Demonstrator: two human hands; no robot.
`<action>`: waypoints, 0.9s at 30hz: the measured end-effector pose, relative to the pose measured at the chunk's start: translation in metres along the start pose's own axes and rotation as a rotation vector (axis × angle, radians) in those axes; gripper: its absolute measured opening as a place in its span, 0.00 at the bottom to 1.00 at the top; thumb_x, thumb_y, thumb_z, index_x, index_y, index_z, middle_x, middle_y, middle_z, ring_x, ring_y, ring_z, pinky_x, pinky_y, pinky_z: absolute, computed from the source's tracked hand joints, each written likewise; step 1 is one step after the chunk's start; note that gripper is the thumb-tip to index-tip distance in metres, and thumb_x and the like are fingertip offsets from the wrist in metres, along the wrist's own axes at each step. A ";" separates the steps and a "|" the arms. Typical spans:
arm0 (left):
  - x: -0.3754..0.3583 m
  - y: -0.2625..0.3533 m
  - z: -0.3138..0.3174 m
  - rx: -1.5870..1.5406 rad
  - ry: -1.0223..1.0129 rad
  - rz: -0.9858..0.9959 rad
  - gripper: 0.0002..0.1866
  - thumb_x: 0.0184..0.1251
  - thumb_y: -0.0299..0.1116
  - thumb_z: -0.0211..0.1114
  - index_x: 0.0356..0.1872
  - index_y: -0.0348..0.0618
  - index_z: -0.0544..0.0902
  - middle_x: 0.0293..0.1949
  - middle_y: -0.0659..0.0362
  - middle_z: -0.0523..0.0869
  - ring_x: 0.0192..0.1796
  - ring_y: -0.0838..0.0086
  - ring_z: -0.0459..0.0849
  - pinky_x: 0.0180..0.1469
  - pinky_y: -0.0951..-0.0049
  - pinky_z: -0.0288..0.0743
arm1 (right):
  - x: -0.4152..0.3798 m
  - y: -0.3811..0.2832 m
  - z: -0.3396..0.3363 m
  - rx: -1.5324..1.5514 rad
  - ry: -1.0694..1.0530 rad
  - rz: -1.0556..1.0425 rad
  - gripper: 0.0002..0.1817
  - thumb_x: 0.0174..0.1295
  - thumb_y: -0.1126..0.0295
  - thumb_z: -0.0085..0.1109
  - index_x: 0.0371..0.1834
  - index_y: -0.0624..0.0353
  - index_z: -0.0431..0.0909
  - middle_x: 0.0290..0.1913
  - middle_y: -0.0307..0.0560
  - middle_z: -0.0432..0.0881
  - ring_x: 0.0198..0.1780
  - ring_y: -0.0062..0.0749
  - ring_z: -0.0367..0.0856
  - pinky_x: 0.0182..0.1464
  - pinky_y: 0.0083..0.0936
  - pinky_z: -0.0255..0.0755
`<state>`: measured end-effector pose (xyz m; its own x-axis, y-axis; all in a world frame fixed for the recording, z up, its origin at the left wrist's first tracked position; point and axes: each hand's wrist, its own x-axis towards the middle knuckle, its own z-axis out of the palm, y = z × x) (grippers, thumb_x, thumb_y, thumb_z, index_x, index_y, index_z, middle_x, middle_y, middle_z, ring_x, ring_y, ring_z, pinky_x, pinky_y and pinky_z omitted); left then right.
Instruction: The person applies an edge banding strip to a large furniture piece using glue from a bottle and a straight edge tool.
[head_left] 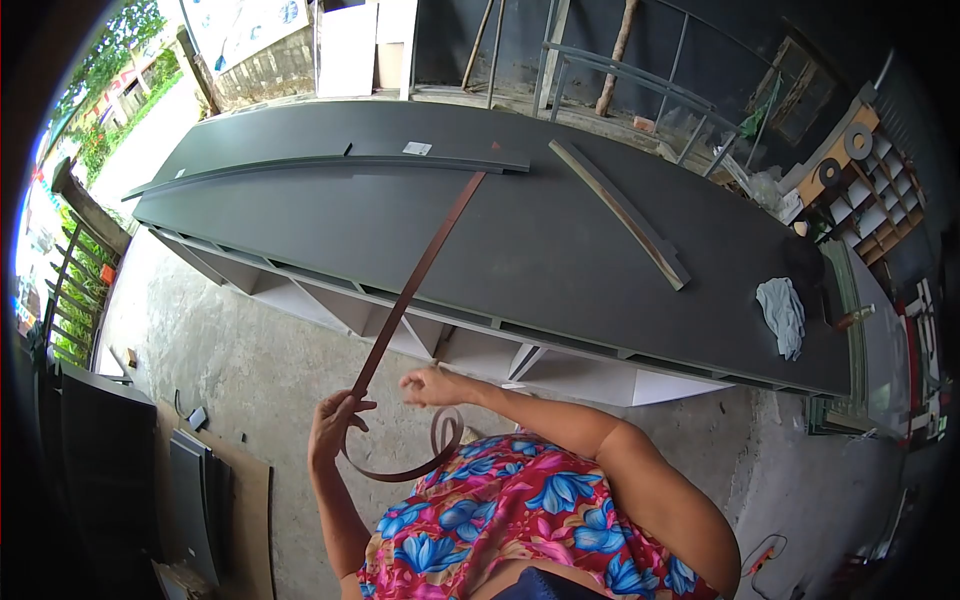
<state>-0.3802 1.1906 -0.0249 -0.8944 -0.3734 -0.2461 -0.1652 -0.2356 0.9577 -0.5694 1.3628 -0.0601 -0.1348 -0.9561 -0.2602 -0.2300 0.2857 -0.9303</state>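
My left hand (333,425) is closed around a brown edge-banding strip (410,287). From that hand the strip stretches up to the long dark narrow board (400,163) on the big dark panel. Its other end hangs below in a loose curl in front of my floral top (480,515). My right hand (437,386) is in the air just right of the strip, fingers loosely bent and somewhat apart, with nothing visible in them. The large dark panel (330,215) forms the top of a long cabinet with white compartments (580,375) facing me.
On the panel lie another narrow board (620,215), a light blue cloth (782,318) and a small white label (417,149). Dark panels (198,500) lie on the floor at left. A wooden pigeonhole shelf (870,190) stands at right. A cable (765,560) is on the floor.
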 end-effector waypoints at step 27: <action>0.051 0.028 0.028 -0.546 -0.016 0.260 0.11 0.71 0.34 0.52 0.47 0.40 0.76 0.40 0.50 0.85 0.24 0.76 0.80 0.29 0.78 0.75 | -0.006 0.011 0.122 -0.114 -0.798 0.308 0.23 0.63 0.52 0.45 0.25 0.64 0.71 0.20 0.43 0.68 0.27 0.29 0.65 0.32 0.34 0.62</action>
<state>-0.4421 1.1899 -0.0063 -0.8836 -0.4681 -0.0084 0.2930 -0.5668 0.7700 -0.4537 1.3634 -0.1001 0.5004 -0.5832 -0.6399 -0.3953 0.5036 -0.7682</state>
